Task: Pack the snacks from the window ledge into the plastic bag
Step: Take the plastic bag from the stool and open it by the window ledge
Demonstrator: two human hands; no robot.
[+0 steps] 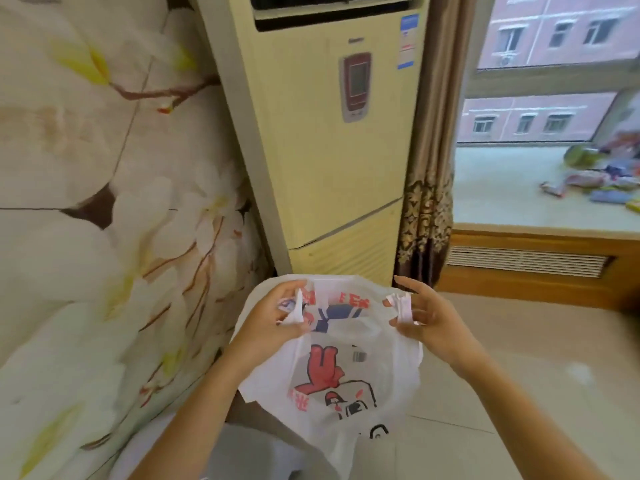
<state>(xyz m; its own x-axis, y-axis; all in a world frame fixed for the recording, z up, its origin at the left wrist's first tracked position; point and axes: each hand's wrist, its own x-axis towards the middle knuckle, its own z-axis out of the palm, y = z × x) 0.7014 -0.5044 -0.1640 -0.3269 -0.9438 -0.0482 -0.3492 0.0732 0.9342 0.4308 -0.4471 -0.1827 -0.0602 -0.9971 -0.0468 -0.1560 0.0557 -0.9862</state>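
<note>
A white plastic bag [332, 372] with red and black cartoon print hangs in front of me, low in the middle of the view. My left hand [273, 323] pinches its left handle. My right hand [426, 320] has the right handle looped over its fingers, and the two hands hold the bag's mouth apart. A pile of colourful snack packets [602, 181] lies on the pale window ledge [502, 202] at the far right, well away from both hands. The packets are blurred.
A tall cream floor air conditioner [332, 133] stands straight ahead. A brown patterned curtain [429, 188] hangs beside it. A floral wall panel [104, 202] fills the left. A wooden radiator cover [530, 265] sits under the ledge, with tiled floor [519, 375] below.
</note>
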